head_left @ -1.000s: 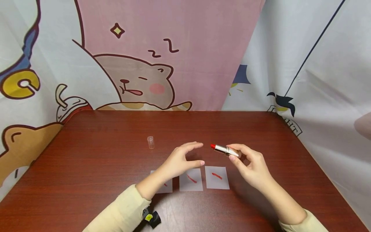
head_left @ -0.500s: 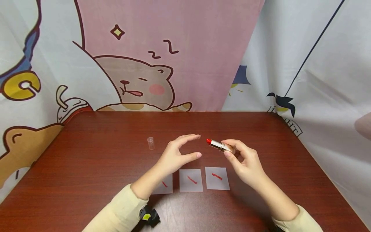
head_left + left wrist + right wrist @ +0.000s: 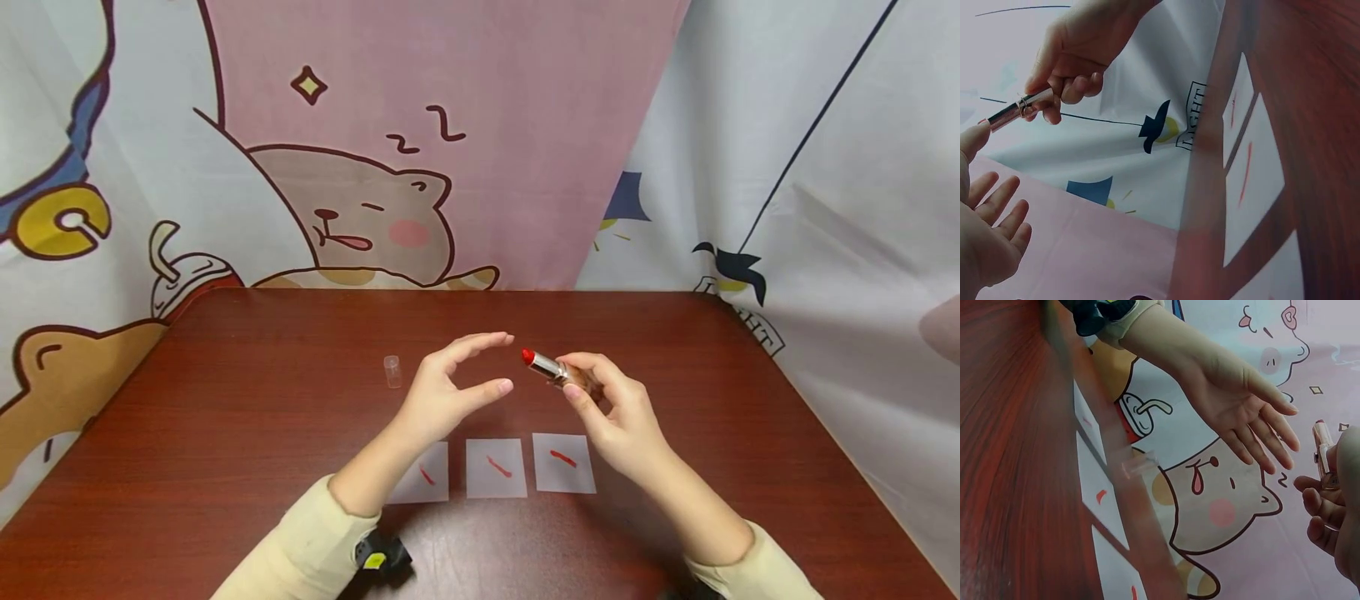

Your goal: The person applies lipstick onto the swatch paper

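Observation:
An uncapped lipstick [image 3: 550,367] with a red tip and a shiny metallic case points up and left above the table. My right hand [image 3: 621,414] pinches its lower case between thumb and fingers. Just left of the red tip, my left hand [image 3: 442,392] is held in the air with thumb and fingers spread apart and nothing between them. In the right wrist view the left hand [image 3: 1235,403] shows its palm, with a gap between its fingertips and the lipstick [image 3: 1321,447]. Part of the right hand is cut off at that view's edge.
Three white paper squares lie in a row below the hands: a left one [image 3: 431,487] partly behind the left forearm, a middle one [image 3: 487,490], and a right one [image 3: 555,479]. Each bears a red stroke. A clear cap [image 3: 392,372] stands further back on the brown table [image 3: 300,333].
Both hands have risen and shifted left together, the right one carrying the lipstick. The left paper square shows more now. The cap and papers stay where they were.

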A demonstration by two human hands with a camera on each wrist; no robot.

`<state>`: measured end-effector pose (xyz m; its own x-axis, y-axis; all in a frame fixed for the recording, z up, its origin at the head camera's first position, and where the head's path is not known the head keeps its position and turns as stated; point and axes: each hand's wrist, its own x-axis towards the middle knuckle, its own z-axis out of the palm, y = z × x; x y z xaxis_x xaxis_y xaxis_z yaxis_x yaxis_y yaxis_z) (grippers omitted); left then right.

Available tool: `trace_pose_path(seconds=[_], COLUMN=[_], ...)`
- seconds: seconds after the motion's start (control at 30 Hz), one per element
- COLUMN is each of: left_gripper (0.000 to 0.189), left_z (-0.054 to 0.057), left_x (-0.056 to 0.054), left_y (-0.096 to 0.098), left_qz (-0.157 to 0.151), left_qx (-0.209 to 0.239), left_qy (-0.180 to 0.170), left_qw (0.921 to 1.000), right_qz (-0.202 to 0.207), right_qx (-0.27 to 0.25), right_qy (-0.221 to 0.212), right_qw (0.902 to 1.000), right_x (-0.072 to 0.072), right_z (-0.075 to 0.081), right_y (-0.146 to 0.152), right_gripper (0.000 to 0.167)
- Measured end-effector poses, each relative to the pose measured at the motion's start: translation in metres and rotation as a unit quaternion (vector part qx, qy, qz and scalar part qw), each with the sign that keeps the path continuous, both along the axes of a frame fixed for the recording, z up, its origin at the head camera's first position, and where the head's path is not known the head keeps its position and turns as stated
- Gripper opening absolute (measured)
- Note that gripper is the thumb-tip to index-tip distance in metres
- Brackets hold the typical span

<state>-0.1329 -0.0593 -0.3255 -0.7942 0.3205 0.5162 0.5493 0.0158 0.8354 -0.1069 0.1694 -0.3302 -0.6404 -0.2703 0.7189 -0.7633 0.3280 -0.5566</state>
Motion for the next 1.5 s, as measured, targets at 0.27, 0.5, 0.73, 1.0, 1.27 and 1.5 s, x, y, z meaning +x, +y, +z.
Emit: trace_pose_path(seconds=[0.27, 0.5, 0.73, 1.0, 1.27, 1.5], left_gripper=[0.044, 0.042, 0.04, 0.037, 0.03, 0.023], left_z=[0.007, 0.01, 0.014, 0.014, 0.012, 0.01], left_x=[0.002, 0.003, 0.006, 0.01, 0.01, 0.012], left_y=[-0.001, -0.003, -0.004, -0.003, -0.001, 0.001], left_qz=[-0.006, -0.005, -0.033, -0.036, -0.044, -0.031], left_qx=[0.039, 0.057, 0.09, 0.113, 0.127, 0.118], left_qy=[0.023, 0.021, -0.017, -0.052, -0.05, -0.054], left_qw=[0.999, 0.9981, 0.9952, 0.9916, 0.9897, 0.991], right_qz=[0.017, 0.039, 0.052, 0.055, 0.051, 0.052], right_qx=[-0.009, -0.024, -0.028, -0.022, -0.017, -0.015], right_qy=[-0.01, -0.017, -0.016, -0.037, -0.048, -0.036], right_qw=[0.9998, 0.9988, 0.9982, 0.9975, 0.9974, 0.9979], right_x=[-0.001, -0.001, 0.0, 0.001, 0.003, 0.003], right_z=[0.005, 0.011, 0.012, 0.014, 0.013, 0.008], right_y=[-0.011, -0.022, -0.029, -0.034, -0.037, -0.037], right_gripper=[0.039, 0.038, 0.038, 0.028, 0.024, 0.031])
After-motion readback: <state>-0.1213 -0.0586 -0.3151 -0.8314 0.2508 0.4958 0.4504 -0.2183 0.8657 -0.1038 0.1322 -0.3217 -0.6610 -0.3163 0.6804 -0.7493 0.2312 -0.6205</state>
